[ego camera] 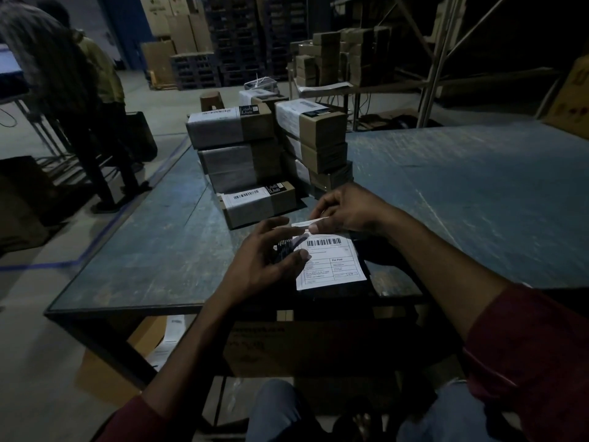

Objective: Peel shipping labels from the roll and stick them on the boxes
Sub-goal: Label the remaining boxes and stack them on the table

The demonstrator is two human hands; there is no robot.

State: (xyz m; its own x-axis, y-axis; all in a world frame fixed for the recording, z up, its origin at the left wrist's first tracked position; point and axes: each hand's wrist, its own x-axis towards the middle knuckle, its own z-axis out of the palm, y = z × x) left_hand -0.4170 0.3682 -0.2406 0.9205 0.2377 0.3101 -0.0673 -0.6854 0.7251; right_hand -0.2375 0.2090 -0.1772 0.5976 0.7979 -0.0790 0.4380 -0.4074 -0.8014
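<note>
A white shipping label (331, 264) with a barcode lies on a dark box (334, 290) at the table's near edge. My left hand (266, 263) rests on the box's left side, fingers spread, thumb touching the label's left edge. My right hand (347, 208) pinches the label's curled top edge (306, 223) between thumb and fingers. No label roll shows. Labelled brown boxes stand stacked behind: a single low box (258, 202), a left stack (232, 148) and a right stack (314, 138).
The blue-grey table (478, 202) stretches to the right. Cardboard cartons (302, 342) sit under it by my knees. Two people (76, 90) stand at the far left. Shelving with boxes (338, 55) and pallets are at the back.
</note>
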